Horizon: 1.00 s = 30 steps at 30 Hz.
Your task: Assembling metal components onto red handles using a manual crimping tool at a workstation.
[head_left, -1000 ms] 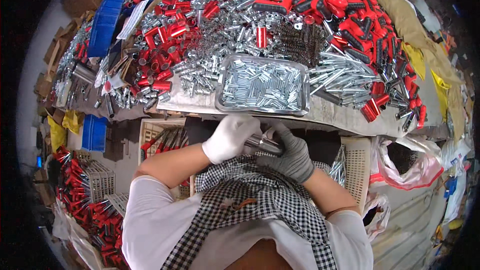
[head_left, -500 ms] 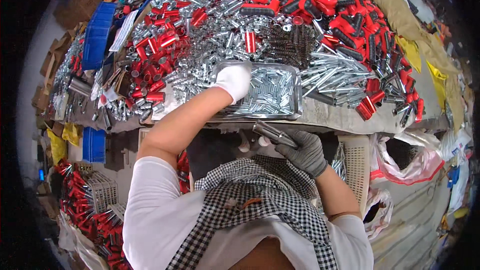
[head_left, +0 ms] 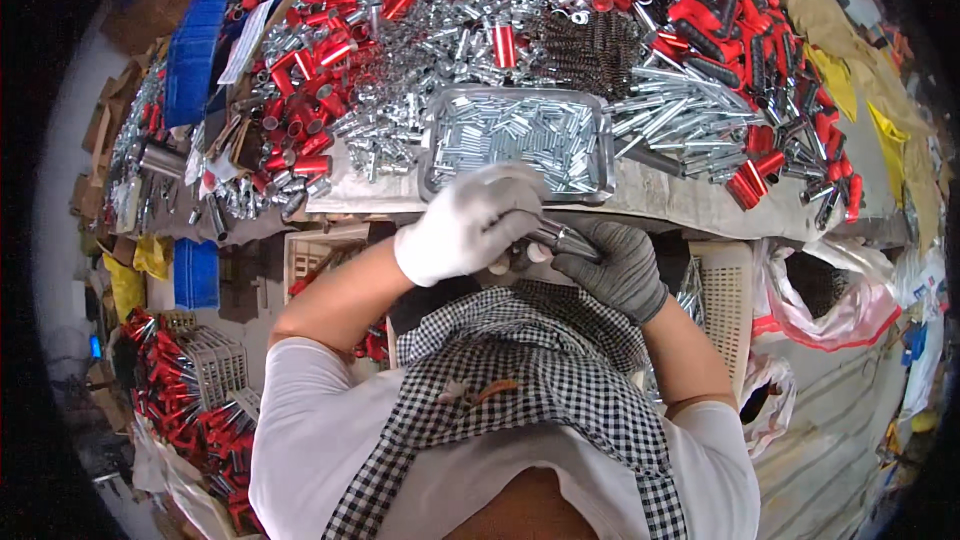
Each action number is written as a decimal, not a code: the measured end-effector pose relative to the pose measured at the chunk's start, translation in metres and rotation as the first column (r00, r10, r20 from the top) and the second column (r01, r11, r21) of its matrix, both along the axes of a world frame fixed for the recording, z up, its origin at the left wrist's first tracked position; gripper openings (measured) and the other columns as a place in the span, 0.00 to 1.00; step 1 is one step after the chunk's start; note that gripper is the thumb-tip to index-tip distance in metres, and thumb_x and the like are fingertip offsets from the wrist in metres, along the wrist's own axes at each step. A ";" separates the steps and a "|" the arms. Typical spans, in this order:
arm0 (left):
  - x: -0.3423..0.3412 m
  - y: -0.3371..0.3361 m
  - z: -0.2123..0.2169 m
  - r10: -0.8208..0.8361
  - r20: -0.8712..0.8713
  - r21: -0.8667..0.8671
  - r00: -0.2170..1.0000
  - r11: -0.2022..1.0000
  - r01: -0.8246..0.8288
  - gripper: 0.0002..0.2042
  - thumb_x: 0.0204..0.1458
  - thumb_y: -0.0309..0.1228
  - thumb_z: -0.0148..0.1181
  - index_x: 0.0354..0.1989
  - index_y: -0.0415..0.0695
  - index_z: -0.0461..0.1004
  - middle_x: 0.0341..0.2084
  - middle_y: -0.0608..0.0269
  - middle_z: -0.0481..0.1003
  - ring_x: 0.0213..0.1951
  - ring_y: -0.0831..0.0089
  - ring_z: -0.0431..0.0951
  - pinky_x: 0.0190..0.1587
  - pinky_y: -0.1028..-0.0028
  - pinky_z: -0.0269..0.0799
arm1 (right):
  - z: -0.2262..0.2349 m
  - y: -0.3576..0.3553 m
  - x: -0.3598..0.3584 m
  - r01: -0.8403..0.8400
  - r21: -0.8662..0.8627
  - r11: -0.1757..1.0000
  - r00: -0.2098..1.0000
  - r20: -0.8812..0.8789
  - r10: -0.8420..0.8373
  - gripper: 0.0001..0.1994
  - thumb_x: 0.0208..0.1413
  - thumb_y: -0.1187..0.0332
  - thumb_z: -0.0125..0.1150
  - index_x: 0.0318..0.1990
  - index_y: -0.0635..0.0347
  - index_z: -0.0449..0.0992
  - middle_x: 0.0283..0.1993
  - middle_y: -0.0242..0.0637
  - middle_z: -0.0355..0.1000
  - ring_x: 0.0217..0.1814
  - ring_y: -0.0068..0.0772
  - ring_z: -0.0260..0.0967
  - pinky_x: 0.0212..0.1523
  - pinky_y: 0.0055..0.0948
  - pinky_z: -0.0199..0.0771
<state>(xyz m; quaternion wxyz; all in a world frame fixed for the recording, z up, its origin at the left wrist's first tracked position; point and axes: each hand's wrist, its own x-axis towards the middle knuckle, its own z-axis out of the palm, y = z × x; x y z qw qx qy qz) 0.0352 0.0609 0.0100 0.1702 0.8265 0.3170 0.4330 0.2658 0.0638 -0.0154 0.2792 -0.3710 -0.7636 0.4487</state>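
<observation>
Now: left hand [head_left: 468, 225] in white glove and right hand [head_left: 618, 265] in grey glove both clenched on slim metal part [head_left: 560, 237], long axis slanting left-right between palms, just below tray [head_left: 432, 155] edge.

White glove on left hand [head_left: 468, 225], grey on right hand [head_left: 620, 265]; black-white checked apron [head_left: 520, 380]; silver tray [head_left: 432, 155].

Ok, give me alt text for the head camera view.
Two gloved hands, left in white and right in grey, hold a metal part together at a bench edge, below a tray of small silver tubes amid heaped red and silver parts.
</observation>
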 end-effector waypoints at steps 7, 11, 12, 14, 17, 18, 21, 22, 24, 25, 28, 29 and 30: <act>0.027 -0.037 -0.012 0.394 0.086 -0.409 0.915 0.852 -0.328 0.05 0.57 0.21 0.49 0.32 0.36 0.72 0.27 0.55 0.75 0.28 0.66 0.75 0.34 0.71 0.71 | 0.006 -0.011 -0.010 -0.029 0.209 0.978 0.981 0.195 -0.012 0.28 0.42 0.58 0.76 0.52 0.59 0.76 0.39 0.40 0.79 0.37 0.36 0.79 0.39 0.31 0.78; 0.029 -0.042 -0.009 0.436 0.071 -0.585 0.897 0.747 -0.317 0.05 0.57 0.20 0.48 0.32 0.36 0.72 0.26 0.55 0.74 0.28 0.66 0.75 0.34 0.71 0.70 | -0.012 -0.017 -0.003 -0.029 0.602 0.798 0.957 0.248 -0.153 0.30 0.37 0.56 0.77 0.50 0.56 0.76 0.30 0.39 0.76 0.28 0.42 0.75 0.29 0.33 0.75; 0.028 -0.044 -0.009 0.413 0.061 -0.547 0.909 0.775 -0.316 0.05 0.57 0.20 0.48 0.32 0.36 0.72 0.27 0.55 0.75 0.29 0.66 0.75 0.35 0.70 0.70 | -0.013 -0.018 -0.002 -0.030 0.600 0.799 0.956 0.250 -0.152 0.30 0.37 0.56 0.77 0.50 0.56 0.76 0.30 0.39 0.76 0.28 0.42 0.75 0.29 0.33 0.75; 0.025 -0.045 -0.007 0.391 0.051 -0.510 0.919 0.801 -0.313 0.05 0.57 0.20 0.48 0.31 0.36 0.72 0.27 0.55 0.75 0.30 0.66 0.75 0.36 0.70 0.71 | -0.009 -0.019 0.000 -0.047 0.715 0.697 0.982 0.161 -0.099 0.29 0.36 0.58 0.77 0.49 0.56 0.75 0.26 0.37 0.71 0.23 0.39 0.70 0.23 0.34 0.70; 0.016 -0.043 -0.005 0.265 0.143 -0.483 0.954 0.860 -0.166 0.05 0.56 0.20 0.49 0.31 0.37 0.72 0.30 0.55 0.76 0.32 0.65 0.76 0.38 0.70 0.71 | -0.006 -0.018 0.002 -0.042 0.737 0.675 0.983 0.153 -0.105 0.29 0.37 0.59 0.76 0.50 0.57 0.74 0.25 0.36 0.69 0.21 0.39 0.67 0.21 0.35 0.66; 0.013 -0.041 -0.005 0.180 0.156 -0.387 0.971 0.916 -0.107 0.05 0.54 0.19 0.50 0.30 0.38 0.72 0.31 0.55 0.76 0.33 0.63 0.76 0.39 0.68 0.72 | -0.005 -0.017 0.002 -0.041 0.738 0.673 0.983 0.151 -0.106 0.29 0.37 0.59 0.76 0.50 0.57 0.74 0.25 0.36 0.69 0.21 0.39 0.67 0.21 0.35 0.66; 0.009 -0.036 -0.003 0.067 0.002 -0.118 0.998 0.991 -0.066 0.02 0.50 0.19 0.54 0.28 0.39 0.72 0.33 0.54 0.75 0.34 0.58 0.76 0.40 0.65 0.73 | -0.004 -0.016 0.001 -0.056 0.750 0.659 0.980 0.168 -0.108 0.29 0.38 0.59 0.76 0.50 0.56 0.73 0.27 0.36 0.70 0.22 0.39 0.68 0.21 0.36 0.67; 0.009 -0.035 -0.001 0.068 -0.154 0.056 0.986 0.997 -0.060 0.02 0.47 0.20 0.56 0.27 0.40 0.72 0.34 0.53 0.75 0.35 0.56 0.76 0.41 0.62 0.73 | -0.003 -0.016 0.000 -0.076 0.753 0.654 0.973 0.200 -0.116 0.29 0.38 0.59 0.75 0.50 0.56 0.73 0.27 0.36 0.69 0.23 0.39 0.68 0.21 0.36 0.67; 0.012 -0.041 0.016 0.008 -0.487 0.015 0.873 1.000 -0.001 0.03 0.44 0.23 0.59 0.27 0.40 0.72 0.33 0.52 0.75 0.36 0.52 0.77 0.41 0.59 0.73 | -0.003 -0.014 -0.001 -0.113 0.745 0.658 0.965 0.240 -0.106 0.29 0.38 0.59 0.75 0.50 0.56 0.73 0.26 0.36 0.68 0.23 0.39 0.68 0.21 0.37 0.66; 0.011 -0.038 0.022 -0.073 -0.593 -0.111 0.802 0.994 0.008 0.06 0.45 0.28 0.61 0.29 0.40 0.73 0.32 0.52 0.75 0.37 0.53 0.77 0.41 0.60 0.73 | -0.007 -0.014 -0.001 -0.127 0.732 0.669 0.965 0.248 -0.089 0.29 0.38 0.58 0.75 0.50 0.56 0.73 0.26 0.36 0.68 0.23 0.39 0.68 0.21 0.37 0.66; -0.002 -0.025 0.014 -0.133 -0.334 -0.570 0.933 0.817 -0.088 0.15 0.46 0.34 0.65 0.38 0.37 0.74 0.31 0.49 0.75 0.34 0.55 0.78 0.38 0.65 0.73 | -0.012 -0.019 0.001 -0.139 0.721 0.679 0.969 0.240 -0.057 0.28 0.37 0.61 0.74 0.49 0.57 0.73 0.26 0.37 0.68 0.23 0.40 0.68 0.20 0.38 0.65; -0.002 -0.022 0.017 -0.161 -0.261 -0.727 0.952 0.681 -0.085 0.17 0.45 0.35 0.66 0.39 0.37 0.74 0.31 0.49 0.76 0.34 0.55 0.78 0.38 0.66 0.73 | -0.014 -0.020 0.001 -0.208 0.691 0.692 0.950 0.311 -0.024 0.28 0.36 0.62 0.73 0.49 0.57 0.73 0.26 0.37 0.69 0.23 0.40 0.68 0.20 0.38 0.64; -0.002 -0.019 0.020 -0.173 -0.182 -0.853 0.968 0.518 -0.068 0.18 0.44 0.37 0.67 0.40 0.37 0.74 0.32 0.48 0.76 0.34 0.56 0.78 0.38 0.66 0.73 | -0.014 -0.019 0.002 -0.209 0.729 0.651 0.960 0.280 -0.005 0.28 0.39 0.61 0.71 0.50 0.60 0.72 0.26 0.37 0.69 0.22 0.39 0.68 0.19 0.38 0.64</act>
